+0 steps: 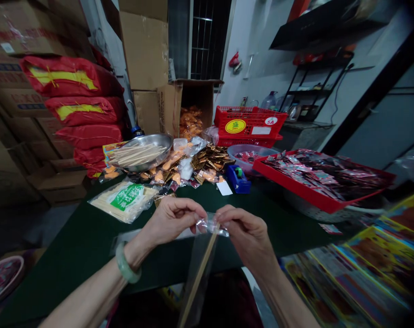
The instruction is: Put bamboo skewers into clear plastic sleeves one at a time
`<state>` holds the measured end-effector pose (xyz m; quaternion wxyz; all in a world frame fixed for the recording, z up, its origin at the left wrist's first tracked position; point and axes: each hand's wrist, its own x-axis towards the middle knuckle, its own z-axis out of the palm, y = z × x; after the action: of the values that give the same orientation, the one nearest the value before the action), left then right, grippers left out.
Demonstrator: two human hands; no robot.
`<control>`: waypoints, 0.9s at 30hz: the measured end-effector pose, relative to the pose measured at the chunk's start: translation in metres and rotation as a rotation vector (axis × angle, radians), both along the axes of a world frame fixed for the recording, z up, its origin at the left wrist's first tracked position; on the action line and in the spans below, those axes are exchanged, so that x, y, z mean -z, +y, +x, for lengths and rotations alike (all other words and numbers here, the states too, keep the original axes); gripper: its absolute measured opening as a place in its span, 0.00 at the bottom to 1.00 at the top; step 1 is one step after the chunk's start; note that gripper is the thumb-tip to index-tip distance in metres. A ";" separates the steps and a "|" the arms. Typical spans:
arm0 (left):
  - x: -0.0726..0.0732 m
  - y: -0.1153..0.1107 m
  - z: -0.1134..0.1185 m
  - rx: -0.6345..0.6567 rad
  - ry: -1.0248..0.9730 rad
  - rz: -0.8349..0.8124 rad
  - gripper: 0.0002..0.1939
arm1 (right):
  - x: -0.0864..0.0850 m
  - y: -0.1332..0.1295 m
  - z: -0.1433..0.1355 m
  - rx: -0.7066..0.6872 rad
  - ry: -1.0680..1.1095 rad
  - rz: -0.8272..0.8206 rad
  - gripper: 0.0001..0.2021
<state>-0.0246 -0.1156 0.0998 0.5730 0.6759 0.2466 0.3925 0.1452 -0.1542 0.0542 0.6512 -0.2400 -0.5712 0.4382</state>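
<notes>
My left hand (172, 221), with a pale green bangle on its wrist, pinches the left side of a clear plastic bag (210, 223) near the table's front edge. On the bag's right side, the fingers of my right hand (246, 225) are pressed together. A thin wooden stick (201, 271) hangs slanting down from between the hands, inside or behind clear plastic; which one I cannot tell. Beyond my left hand lies a clear packet of sticks with a green label (126, 200). A blue tape dispenser (239, 179) and a white card (224, 188) are beyond the hands.
A steel bowl of sticks (141, 152) stands at the back left beside orange and gold packets (193, 161). A red tray of small packets (324, 177) is on the right, near red baskets (246, 123). Colourful printed packages (360, 264) fill the lower right.
</notes>
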 end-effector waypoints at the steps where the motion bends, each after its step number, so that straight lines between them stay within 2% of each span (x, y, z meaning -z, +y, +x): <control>1: -0.001 0.000 0.000 0.000 0.012 0.026 0.08 | 0.000 0.001 0.000 -0.006 0.004 -0.006 0.07; 5: -0.006 0.000 -0.003 0.003 0.062 0.145 0.06 | 0.003 0.003 -0.001 0.003 -0.005 -0.010 0.08; 10: -0.005 0.002 -0.007 0.039 0.064 0.222 0.10 | 0.001 0.004 0.002 0.080 -0.129 0.037 0.10; 13: -0.003 0.001 -0.003 -0.052 0.064 0.141 0.09 | -0.004 0.001 -0.002 0.120 -0.199 0.062 0.08; 15: -0.002 -0.001 0.001 -0.107 0.055 0.047 0.07 | -0.008 -0.001 -0.008 0.200 -0.165 0.043 0.05; 17: -0.002 -0.002 0.004 -0.089 -0.015 -0.042 0.08 | -0.010 -0.003 -0.014 0.275 -0.066 -0.005 0.11; 19: -0.002 -0.002 0.006 -0.048 -0.096 -0.100 0.10 | -0.011 -0.003 -0.017 0.272 0.003 -0.070 0.16; 20: -0.001 -0.001 0.006 -0.034 -0.123 -0.117 0.11 | -0.011 -0.003 -0.017 0.232 -0.017 -0.101 0.14; 22: 0.000 0.002 0.004 -0.025 -0.142 -0.141 0.12 | -0.011 -0.002 -0.016 0.139 -0.136 -0.137 0.04; 24: 0.001 0.005 0.003 -0.055 -0.158 -0.161 0.14 | -0.011 -0.002 -0.014 0.132 -0.263 -0.142 0.11; 27: 0.004 0.005 0.000 -0.108 -0.187 -0.198 0.16 | -0.011 -0.003 -0.015 0.279 -0.307 -0.136 0.16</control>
<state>-0.0245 -0.1101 0.0954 0.6353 0.5623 0.2657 0.4578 0.1303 -0.1569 0.0656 0.5934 -0.4240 -0.5940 0.3395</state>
